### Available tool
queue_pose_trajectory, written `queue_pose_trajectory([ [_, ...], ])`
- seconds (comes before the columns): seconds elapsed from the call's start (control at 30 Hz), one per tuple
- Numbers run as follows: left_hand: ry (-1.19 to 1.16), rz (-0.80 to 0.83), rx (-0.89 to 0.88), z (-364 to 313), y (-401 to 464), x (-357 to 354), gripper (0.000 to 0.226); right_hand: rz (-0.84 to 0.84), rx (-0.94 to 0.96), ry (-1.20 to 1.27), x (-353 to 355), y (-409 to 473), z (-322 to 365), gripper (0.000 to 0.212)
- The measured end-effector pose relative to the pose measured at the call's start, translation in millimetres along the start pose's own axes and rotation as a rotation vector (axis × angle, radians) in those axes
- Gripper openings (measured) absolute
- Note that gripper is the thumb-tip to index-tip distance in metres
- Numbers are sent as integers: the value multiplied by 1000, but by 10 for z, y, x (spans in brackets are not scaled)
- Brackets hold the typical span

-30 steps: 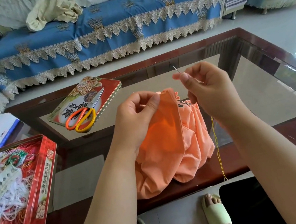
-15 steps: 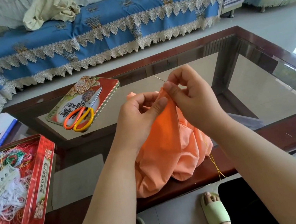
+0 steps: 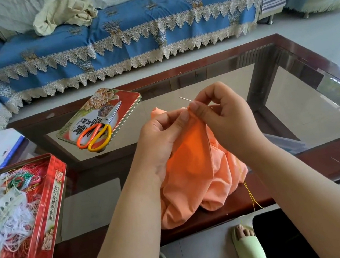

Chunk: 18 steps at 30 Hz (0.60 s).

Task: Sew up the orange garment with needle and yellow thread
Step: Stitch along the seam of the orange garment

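Needle (image 3: 184, 100) at pinched orange garment (image 3: 195, 169) fold

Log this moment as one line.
left hand: grips garment | right hand: pinches needle at fold | scissors: idle

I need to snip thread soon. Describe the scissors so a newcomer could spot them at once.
Start at the glass-topped coffee table. On its far left part lies a flat red tin lid printed with flowers. The scissors lie closed on it: one orange and one yellow handle loop, steel blades pointing away.
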<state>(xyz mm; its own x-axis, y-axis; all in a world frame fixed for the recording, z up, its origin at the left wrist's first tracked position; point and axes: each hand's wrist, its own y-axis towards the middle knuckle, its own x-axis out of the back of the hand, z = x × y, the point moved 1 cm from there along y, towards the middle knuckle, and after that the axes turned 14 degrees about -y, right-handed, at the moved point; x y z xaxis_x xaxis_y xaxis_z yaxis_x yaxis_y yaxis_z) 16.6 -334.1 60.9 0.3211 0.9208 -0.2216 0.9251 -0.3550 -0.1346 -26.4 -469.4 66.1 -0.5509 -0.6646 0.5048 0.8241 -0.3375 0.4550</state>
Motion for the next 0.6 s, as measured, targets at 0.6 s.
queue_pose_trajectory([
  [0.6,-89,-239,-122,11,36,12,7,229,69,-225,43,-20,-12,1],
])
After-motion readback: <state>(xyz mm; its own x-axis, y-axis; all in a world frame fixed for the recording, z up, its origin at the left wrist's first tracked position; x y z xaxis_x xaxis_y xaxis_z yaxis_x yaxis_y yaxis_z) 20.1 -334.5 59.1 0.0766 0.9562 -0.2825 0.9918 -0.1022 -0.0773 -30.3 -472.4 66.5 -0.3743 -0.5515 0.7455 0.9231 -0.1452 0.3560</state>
